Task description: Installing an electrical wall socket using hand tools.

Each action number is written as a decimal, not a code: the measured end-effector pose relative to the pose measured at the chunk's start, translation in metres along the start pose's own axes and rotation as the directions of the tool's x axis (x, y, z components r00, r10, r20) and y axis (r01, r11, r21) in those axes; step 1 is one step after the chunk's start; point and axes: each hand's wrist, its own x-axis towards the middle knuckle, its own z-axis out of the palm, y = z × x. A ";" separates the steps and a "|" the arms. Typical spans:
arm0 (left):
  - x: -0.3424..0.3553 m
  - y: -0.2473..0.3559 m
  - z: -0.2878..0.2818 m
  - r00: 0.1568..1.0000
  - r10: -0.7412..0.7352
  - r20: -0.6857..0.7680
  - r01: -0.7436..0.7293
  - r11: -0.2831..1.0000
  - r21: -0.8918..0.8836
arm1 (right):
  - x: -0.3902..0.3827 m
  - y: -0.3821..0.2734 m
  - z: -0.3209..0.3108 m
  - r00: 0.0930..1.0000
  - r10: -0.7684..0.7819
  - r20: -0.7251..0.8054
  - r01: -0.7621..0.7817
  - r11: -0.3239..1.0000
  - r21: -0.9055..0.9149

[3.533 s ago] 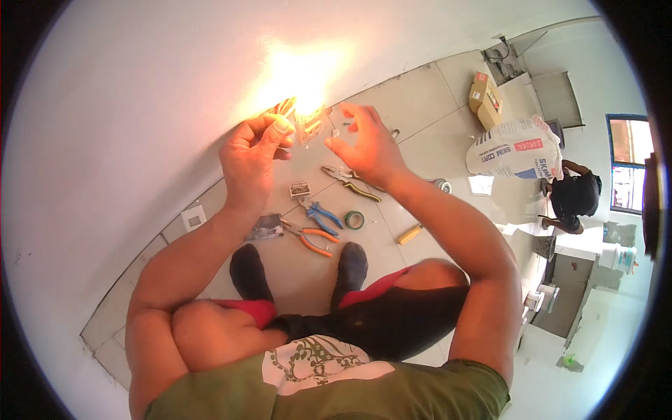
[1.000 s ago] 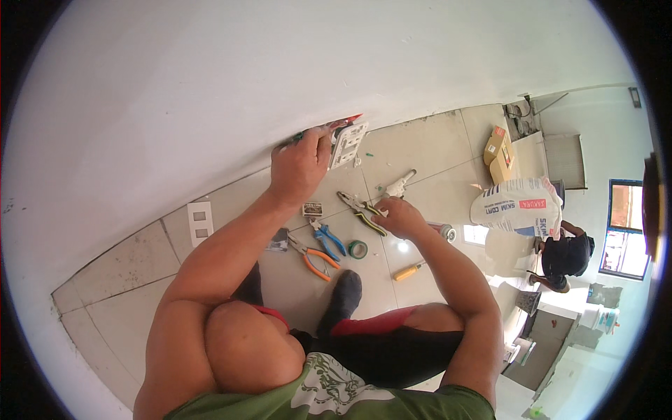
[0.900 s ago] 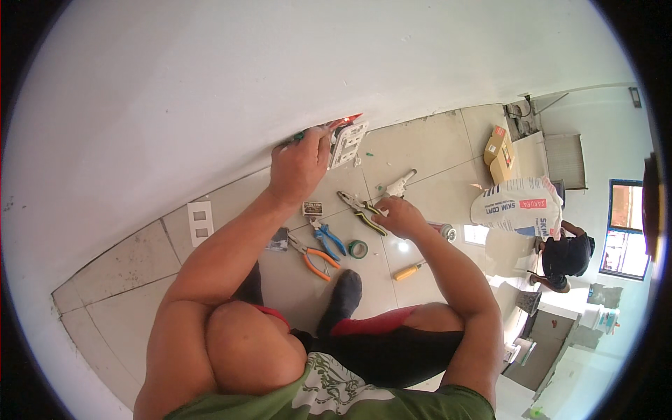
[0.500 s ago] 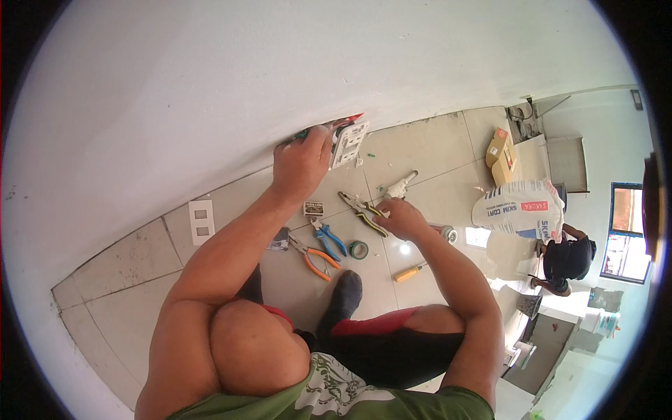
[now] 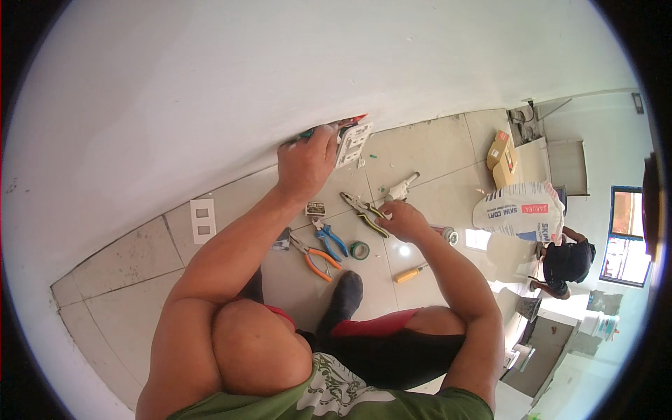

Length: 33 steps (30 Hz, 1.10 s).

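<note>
Fingers of the left hand (image 5: 306, 164) were bent in at the wall (image 5: 210, 91), tips hidden, so whether they pinched anything could not be told; the right hand (image 5: 402, 222) lay curled over the white torch (image 5: 401, 190), how tightly equally unclear. In this head view, the white frame (image 5: 355, 145) stood tilted beside the left hand, by the wall edge of the floor (image 5: 434, 143). Work looked partway: the frame was at the wall but not flat against it, and the cover plate (image 5: 204, 221) lay apart, near that same edge. Counted, there were one frame, one cover plate, one torch, one green tape roll (image 5: 360, 257), one yellow screwdriver (image 5: 407, 274), one small box (image 5: 315, 208) and three pliers: green-and-black pliers (image 5: 362, 208), blue pliers (image 5: 321, 229), orange pliers (image 5: 306, 249).
</note>
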 end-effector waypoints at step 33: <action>-0.001 0.001 0.003 0.999 -0.028 0.028 0.026 0.996 0.081 | 0.003 0.005 0.003 0.999 0.020 0.044 -0.019 1.000 -0.024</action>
